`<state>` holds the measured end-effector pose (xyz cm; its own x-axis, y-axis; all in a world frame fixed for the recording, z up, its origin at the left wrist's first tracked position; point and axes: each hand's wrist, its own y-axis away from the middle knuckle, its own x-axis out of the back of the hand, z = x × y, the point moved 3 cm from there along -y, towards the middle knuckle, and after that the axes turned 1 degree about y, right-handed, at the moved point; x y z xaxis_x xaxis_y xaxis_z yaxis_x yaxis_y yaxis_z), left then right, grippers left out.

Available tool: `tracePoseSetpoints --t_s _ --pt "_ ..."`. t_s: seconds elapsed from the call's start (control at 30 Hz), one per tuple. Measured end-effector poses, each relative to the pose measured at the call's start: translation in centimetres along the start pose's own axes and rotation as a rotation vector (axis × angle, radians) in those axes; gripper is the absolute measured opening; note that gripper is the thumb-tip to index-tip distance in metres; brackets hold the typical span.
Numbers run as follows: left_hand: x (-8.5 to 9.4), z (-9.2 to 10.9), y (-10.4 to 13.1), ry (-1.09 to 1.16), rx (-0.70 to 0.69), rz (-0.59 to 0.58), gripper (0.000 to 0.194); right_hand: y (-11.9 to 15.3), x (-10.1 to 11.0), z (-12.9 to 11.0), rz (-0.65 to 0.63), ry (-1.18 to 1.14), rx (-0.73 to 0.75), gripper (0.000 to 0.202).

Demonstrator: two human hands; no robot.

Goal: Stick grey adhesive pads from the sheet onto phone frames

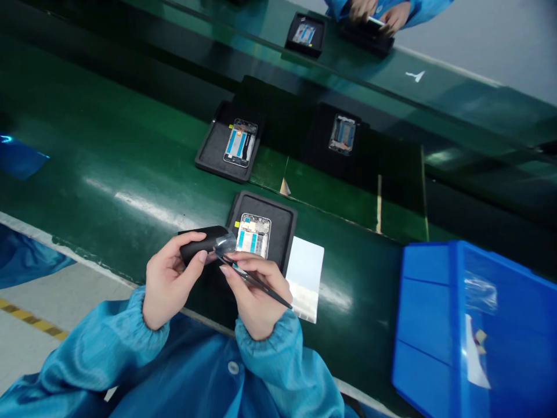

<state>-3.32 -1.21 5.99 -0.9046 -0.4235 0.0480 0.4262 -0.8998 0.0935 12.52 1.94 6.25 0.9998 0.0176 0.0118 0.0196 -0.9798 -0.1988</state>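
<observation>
My left hand (167,284) is closed around a dark, curved sheet-like piece (202,241), thumb below and fingers above. At its right end a clear film (226,240) shows. Black tweezers (272,293) are pinched in my right hand (261,299), their tips close to that film; whether they grip it I cannot tell. Just beyond my hands, an opened phone body (256,229) with blue strips lies in a black foam tray (285,223). My right hand covers the phone's lower part. A white sheet (308,270) lies right of the tray.
A blue bin (424,325) with plastic and paper scraps stands at the right. Farther back are a second black tray (209,154) with a phone body (239,142) and another phone body (343,134). Across the bench, a co-worker's hands (378,14) work near a small tray (319,43).
</observation>
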Motion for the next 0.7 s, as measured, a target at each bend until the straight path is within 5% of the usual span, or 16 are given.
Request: tracePoseSetpoints --t_s 0.7 --pt "-0.37 0.63 0.33 -0.016 -0.101 0.033 0.027 0.38 0.08 -0.05 0.036 0.031 0.056 0.031"
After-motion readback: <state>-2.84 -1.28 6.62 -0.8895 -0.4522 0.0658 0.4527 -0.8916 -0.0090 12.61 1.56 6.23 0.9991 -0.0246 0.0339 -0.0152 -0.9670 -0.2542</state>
